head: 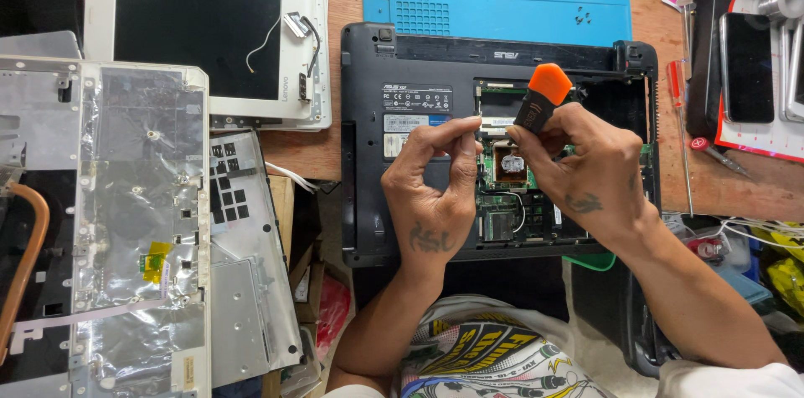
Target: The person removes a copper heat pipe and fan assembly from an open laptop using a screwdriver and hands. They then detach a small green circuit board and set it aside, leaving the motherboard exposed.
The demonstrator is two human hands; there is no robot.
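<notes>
The black laptop base [419, 80] lies bottom-up on the wooden bench, its hatch open over the green circuit board [511, 197]. Above that opening the right hand [586, 172] is closed around an orange-capped screwdriver [540, 97]. The left hand [435, 189] pinches thumb and fingertips together; whether they hold anything cannot be told. Beyond the laptop lies a blue screw mat [502, 5].
</notes>
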